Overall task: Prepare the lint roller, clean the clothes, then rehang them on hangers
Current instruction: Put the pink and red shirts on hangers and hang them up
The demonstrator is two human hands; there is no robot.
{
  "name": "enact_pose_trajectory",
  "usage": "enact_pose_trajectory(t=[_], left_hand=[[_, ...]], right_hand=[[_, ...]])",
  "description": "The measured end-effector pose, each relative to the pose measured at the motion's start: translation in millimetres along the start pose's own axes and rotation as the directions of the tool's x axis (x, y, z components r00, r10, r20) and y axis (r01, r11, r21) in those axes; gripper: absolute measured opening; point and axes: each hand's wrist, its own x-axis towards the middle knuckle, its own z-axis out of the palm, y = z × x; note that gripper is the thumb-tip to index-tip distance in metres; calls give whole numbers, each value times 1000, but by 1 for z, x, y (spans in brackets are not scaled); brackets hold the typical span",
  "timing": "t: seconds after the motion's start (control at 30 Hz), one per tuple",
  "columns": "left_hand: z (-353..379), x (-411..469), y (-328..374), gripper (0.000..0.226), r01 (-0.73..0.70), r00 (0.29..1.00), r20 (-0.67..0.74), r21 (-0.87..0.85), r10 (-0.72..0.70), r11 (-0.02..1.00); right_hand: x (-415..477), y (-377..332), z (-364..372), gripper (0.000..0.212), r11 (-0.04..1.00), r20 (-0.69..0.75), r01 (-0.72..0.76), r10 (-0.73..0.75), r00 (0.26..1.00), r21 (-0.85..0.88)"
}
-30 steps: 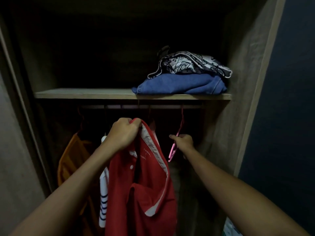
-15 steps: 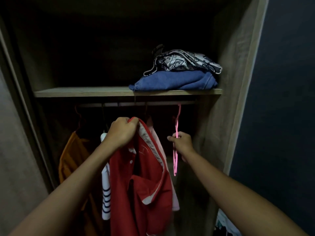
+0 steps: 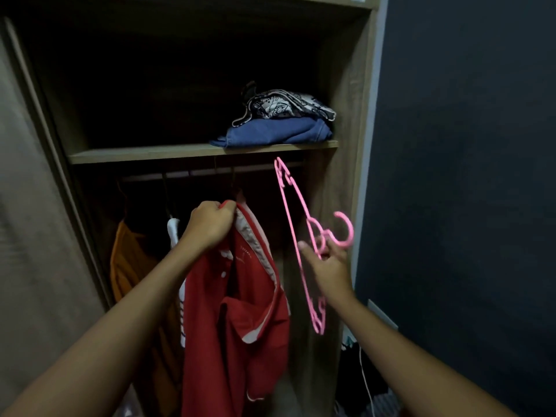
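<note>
Clutching the collar of a red polo shirt (image 3: 240, 326) in the left grip (image 3: 210, 225), fingers curled tight round the bunched fabric, with the shirt dangling straight down from there in front of the hanging space of an open wardrobe (image 3: 346, 85). Pinching a pink hanger (image 3: 301, 203) in the right grip (image 3: 326, 263), fingers curled round the neck just under the hook; hanger off the rail (image 3: 195, 173), turned on its side with the hook out to the right and its long bar running from just below the shelf (image 3: 135, 153) down past the wrist. Shirt and hanger near each other but apart, shirt to the left. Behind the shirt, hung from the rail: an orange garment (image 3: 129, 260) far left, and beside it a white striped garment (image 3: 174, 236), partly hidden by the left forearm. Up on the shelf, towards its right end: a folded blue garment (image 3: 276, 133) with a black-and-white patterned cloth (image 3: 288, 105) lying on top. To the right of the wardrobe, a dark blue wall (image 3: 466, 176); low down beside it, a thin white cable (image 3: 367, 383) over dark items too dim to make out.
</note>
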Motion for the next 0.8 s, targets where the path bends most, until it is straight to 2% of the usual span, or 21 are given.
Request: enact_pose_trajectory(t=[0.03,0.1,0.17,0.33,0.47,0.57,0.63,0.73,0.8], left_hand=[[-1,-6,2,44,-9,1000,4,-8,9,1000],[-4,-16,7,46,-28,1000,12,-28,29,999],[-10,-25,13,46,-36,999,24,-42,37,998],[-29,-37,35,45,-82,994,70,-63,87,995],[-48,-51,60,40,-178,953,209,-205,220,963],[-69,-62,80,32,-301,881,255,-347,399,888],[-87,-68,89,32,-242,881,240,-512,408,824],[-120,-71,85,28,-200,870,236,-634,433,747],[-144,-67,71,24,-220,845,265,-620,465,753]], right_hand=[[-7,-8,-6,17,1000,-36,-27,28,999,12],[-16,-26,-17,25,989,-75,-33,44,996,147],[-23,-52,-25,36,958,-52,-10,25,998,285],[-44,-140,-33,39,869,-12,141,-154,988,474],[-58,-201,-28,39,793,-54,265,-283,958,549],[-62,-221,-21,38,796,-75,422,-435,897,434],[-59,-221,-19,34,790,-58,536,-545,836,299],[-47,-212,-21,37,748,54,644,-659,751,161],[-33,-199,-25,44,701,168,711,-696,698,-49]])
